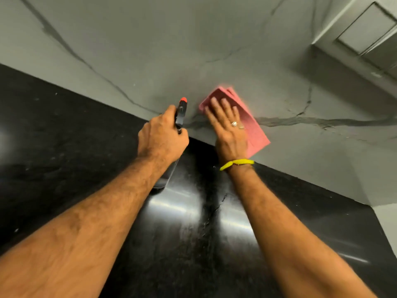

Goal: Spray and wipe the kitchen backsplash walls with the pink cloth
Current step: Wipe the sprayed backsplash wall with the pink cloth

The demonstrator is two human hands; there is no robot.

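Presently: backsplash wiping, two hands

Right hand (228, 125), fingers straight, pressed the folded pink cloth (247, 117) flat against the marble-veined backsplash (171, 50), long axis running upper-left to lower-right. Left hand (160, 136) gripped the spray bottle (180, 114), orange nozzle (183, 100) pointing up at the wall, above the black countertop (64, 136).

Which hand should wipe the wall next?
The right hand. It already presses the pink cloth flat against the wall, while the left hand is busy holding the spray bottle.
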